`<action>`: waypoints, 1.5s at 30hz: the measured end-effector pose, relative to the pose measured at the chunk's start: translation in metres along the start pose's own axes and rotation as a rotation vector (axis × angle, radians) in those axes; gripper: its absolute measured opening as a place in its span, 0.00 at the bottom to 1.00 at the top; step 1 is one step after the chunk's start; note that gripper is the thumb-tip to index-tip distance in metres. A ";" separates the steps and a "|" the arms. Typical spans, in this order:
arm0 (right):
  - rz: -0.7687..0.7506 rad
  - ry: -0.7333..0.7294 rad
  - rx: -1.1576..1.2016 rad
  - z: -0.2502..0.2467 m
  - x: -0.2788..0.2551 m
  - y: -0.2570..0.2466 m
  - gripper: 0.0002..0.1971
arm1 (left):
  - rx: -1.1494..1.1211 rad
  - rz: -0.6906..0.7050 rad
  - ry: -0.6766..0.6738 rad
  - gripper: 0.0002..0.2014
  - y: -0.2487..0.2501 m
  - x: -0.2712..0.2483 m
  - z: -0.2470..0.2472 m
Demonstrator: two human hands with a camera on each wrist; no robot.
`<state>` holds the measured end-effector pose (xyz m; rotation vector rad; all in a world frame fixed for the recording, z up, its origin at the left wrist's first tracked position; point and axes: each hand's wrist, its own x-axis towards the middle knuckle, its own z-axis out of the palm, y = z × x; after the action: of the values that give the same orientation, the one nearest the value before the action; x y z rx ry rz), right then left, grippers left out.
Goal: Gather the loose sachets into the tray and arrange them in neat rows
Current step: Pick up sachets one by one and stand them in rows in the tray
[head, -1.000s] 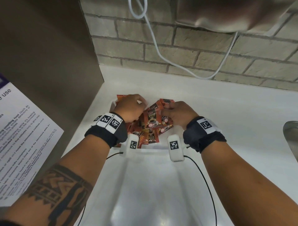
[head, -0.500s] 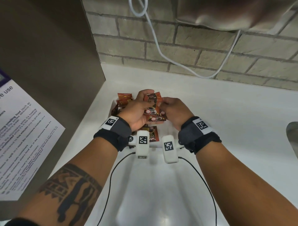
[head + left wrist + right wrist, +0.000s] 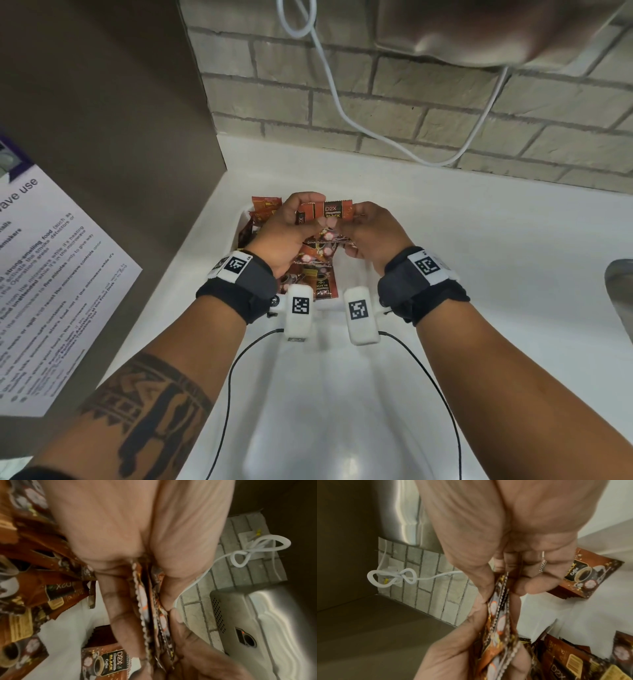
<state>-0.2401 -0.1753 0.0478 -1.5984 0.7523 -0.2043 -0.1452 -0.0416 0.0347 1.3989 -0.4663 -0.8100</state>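
Both hands hold one upright stack of brown-orange coffee sachets [image 3: 328,212] above a white tray [image 3: 244,219]. My left hand [image 3: 286,228] grips the stack's left side and my right hand [image 3: 368,231] pinches its right side. In the left wrist view the stack [image 3: 150,609] shows edge-on between thumb and fingers. It is likewise edge-on in the right wrist view, the stack [image 3: 500,616] sitting between my fingers. Loose sachets [image 3: 320,286] lie jumbled in the tray below the hands, and others [image 3: 265,205] stand at its far left. Much of the tray is hidden by my hands.
The tray sits on a white counter [image 3: 479,260] against a brick wall [image 3: 411,113]. A brown cabinet side [image 3: 113,130] with a printed notice [image 3: 44,274] stands at the left. A white cable [image 3: 342,109] hangs from a steel appliance [image 3: 479,31]. A sink edge [image 3: 621,291] is at the right.
Both hands rose from the pile in the tray, lifting several sachets. They now hold these together as an upright stack above the tray.
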 end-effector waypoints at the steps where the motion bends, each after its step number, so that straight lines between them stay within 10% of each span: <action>1: -0.002 0.005 -0.004 0.000 -0.002 -0.001 0.17 | 0.021 0.009 0.003 0.17 0.000 -0.001 0.000; 13: 0.041 0.011 0.257 -0.009 -0.010 -0.010 0.05 | 0.016 0.022 -0.018 0.25 0.001 -0.007 -0.020; 20: 0.008 -0.066 0.141 0.002 -0.011 -0.004 0.25 | 0.118 0.064 -0.057 0.26 0.003 -0.012 -0.018; 29: -0.026 -0.130 0.312 -0.007 -0.011 -0.005 0.19 | -0.015 -0.024 -0.097 0.31 0.006 -0.015 -0.024; 35: -0.027 -0.063 0.261 -0.002 -0.010 -0.007 0.08 | 0.065 0.018 -0.123 0.28 0.003 -0.015 -0.025; 45: -0.076 -0.190 0.011 -0.006 -0.009 -0.007 0.20 | 0.459 0.014 -0.198 0.43 0.011 -0.006 -0.025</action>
<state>-0.2479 -0.1750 0.0577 -1.6119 0.5436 -0.1085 -0.1286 -0.0201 0.0430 1.7399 -0.8544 -0.8683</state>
